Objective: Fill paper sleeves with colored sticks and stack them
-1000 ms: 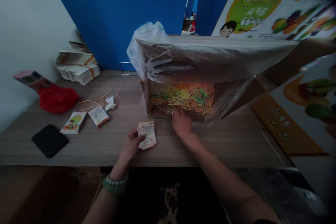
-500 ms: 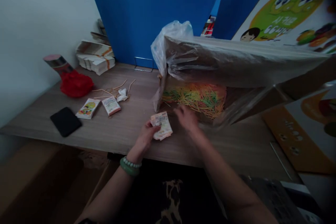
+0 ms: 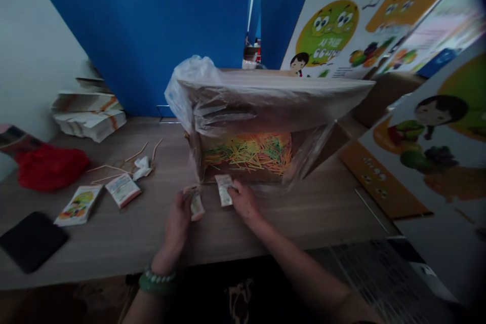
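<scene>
My left hand (image 3: 177,224) is closed on small printed packets (image 3: 196,204), tilted on edge above the table; how many is blurred. Just to the right, my right hand (image 3: 245,203) pinches one flat white packet (image 3: 224,191) between thumb and fingers. The two hands are a short way apart. Right behind them a cardboard box (image 3: 281,92) lined with clear plastic lies with its opening towards me. Thin yellow, green and orange sticks (image 3: 246,153) fill its lower part.
Left on the table (image 3: 125,233) lie a packet stack with a fruit print (image 3: 79,205), another packet stack (image 3: 123,190), pale bent sticks (image 3: 136,152), crumpled white paper (image 3: 142,167), a red bag (image 3: 51,166) and a black flat object (image 3: 32,241). Printed cartons (image 3: 413,162) stand at the right.
My right hand, empty near the box opening before, now holds one packet. My left hand has turned its packets on edge. The view has swung to the right.
</scene>
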`<control>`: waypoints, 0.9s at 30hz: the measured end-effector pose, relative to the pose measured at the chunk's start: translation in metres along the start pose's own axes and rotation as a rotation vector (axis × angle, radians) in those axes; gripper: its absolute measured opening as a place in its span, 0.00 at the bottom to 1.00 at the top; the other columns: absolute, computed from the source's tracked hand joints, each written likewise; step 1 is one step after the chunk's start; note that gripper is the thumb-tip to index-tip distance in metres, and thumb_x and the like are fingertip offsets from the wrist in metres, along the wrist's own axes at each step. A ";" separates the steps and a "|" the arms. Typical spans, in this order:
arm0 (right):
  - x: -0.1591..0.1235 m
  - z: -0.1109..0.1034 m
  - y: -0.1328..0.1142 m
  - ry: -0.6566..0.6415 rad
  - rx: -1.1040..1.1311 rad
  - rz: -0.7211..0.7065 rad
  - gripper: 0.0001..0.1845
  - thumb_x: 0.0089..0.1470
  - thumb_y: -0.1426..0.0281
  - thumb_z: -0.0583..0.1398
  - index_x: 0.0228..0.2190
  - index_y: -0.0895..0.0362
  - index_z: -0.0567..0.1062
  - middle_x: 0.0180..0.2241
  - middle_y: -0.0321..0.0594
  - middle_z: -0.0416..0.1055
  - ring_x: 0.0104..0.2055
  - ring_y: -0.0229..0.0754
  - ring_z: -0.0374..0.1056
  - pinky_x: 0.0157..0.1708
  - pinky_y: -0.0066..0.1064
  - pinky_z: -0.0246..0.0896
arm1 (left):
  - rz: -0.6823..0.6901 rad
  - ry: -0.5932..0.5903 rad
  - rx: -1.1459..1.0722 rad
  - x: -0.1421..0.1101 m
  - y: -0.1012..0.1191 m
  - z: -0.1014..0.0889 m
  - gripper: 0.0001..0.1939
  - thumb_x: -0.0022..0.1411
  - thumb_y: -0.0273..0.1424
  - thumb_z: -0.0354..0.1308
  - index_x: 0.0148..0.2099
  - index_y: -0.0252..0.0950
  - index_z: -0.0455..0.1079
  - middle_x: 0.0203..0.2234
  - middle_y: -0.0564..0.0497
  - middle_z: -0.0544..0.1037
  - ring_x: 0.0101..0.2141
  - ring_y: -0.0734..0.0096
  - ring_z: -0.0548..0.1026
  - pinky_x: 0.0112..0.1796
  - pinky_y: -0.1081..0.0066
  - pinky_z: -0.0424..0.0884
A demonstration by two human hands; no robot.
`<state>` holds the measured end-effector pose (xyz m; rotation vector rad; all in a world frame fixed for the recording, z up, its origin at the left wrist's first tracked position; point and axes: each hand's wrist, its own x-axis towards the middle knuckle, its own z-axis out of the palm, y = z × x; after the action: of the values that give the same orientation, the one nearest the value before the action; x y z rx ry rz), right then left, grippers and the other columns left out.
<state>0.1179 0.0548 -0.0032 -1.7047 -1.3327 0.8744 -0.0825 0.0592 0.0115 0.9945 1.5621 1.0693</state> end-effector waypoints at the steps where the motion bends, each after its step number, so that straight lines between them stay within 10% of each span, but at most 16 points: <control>1: 0.002 -0.001 0.002 0.037 0.050 0.033 0.05 0.51 0.70 0.57 0.30 0.54 0.75 0.30 0.36 0.74 0.33 0.41 0.67 0.36 0.30 0.61 | 0.070 0.087 0.122 0.001 0.004 -0.005 0.19 0.53 0.32 0.64 0.47 0.32 0.73 0.46 0.35 0.77 0.51 0.43 0.72 0.42 0.58 0.71; 5: 0.002 0.002 0.004 0.011 0.336 0.134 0.04 0.47 0.69 0.59 0.24 0.55 0.70 0.24 0.33 0.69 0.27 0.37 0.63 0.28 0.27 0.58 | 0.334 0.123 0.408 -0.008 0.017 0.003 0.19 0.55 0.36 0.63 0.48 0.35 0.74 0.48 0.37 0.75 0.49 0.47 0.72 0.43 0.58 0.70; 10: -0.009 0.004 -0.007 -0.255 0.554 0.146 0.03 0.46 0.71 0.59 0.26 0.56 0.74 0.22 0.30 0.67 0.24 0.34 0.62 0.26 0.24 0.58 | -0.139 -0.488 -0.197 -0.020 0.016 0.050 0.23 0.39 0.42 0.73 0.36 0.32 0.77 0.29 0.46 0.80 0.31 0.62 0.76 0.34 0.67 0.71; 15: 0.011 -0.023 -0.007 -0.473 0.282 0.040 0.05 0.51 0.71 0.59 0.26 0.55 0.76 0.23 0.31 0.70 0.26 0.35 0.65 0.29 0.25 0.60 | -0.252 -0.321 -0.405 -0.015 0.013 0.061 0.22 0.32 0.32 0.75 0.34 0.31 0.78 0.26 0.48 0.82 0.26 0.68 0.76 0.30 0.70 0.71; 22: 0.095 -0.082 -0.027 0.056 -0.470 -0.073 0.11 0.57 0.72 0.56 0.36 0.55 0.79 0.41 0.44 0.78 0.46 0.45 0.72 0.48 0.34 0.62 | -0.299 -0.230 -0.498 -0.013 -0.002 0.051 0.20 0.37 0.28 0.70 0.37 0.35 0.75 0.26 0.53 0.81 0.25 0.69 0.77 0.29 0.71 0.73; 27: 0.161 -0.098 -0.039 0.183 -0.395 -0.086 0.19 0.62 0.72 0.50 0.50 0.62 0.74 0.52 0.54 0.73 0.60 0.48 0.63 0.57 0.40 0.57 | -0.192 -0.352 -0.329 -0.017 -0.011 0.056 0.19 0.41 0.30 0.69 0.39 0.36 0.74 0.28 0.53 0.81 0.27 0.70 0.76 0.29 0.73 0.71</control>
<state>0.2207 0.2007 0.0684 -1.9533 -1.5100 0.4095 -0.0256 0.0495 -0.0034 0.7426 1.1272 0.9223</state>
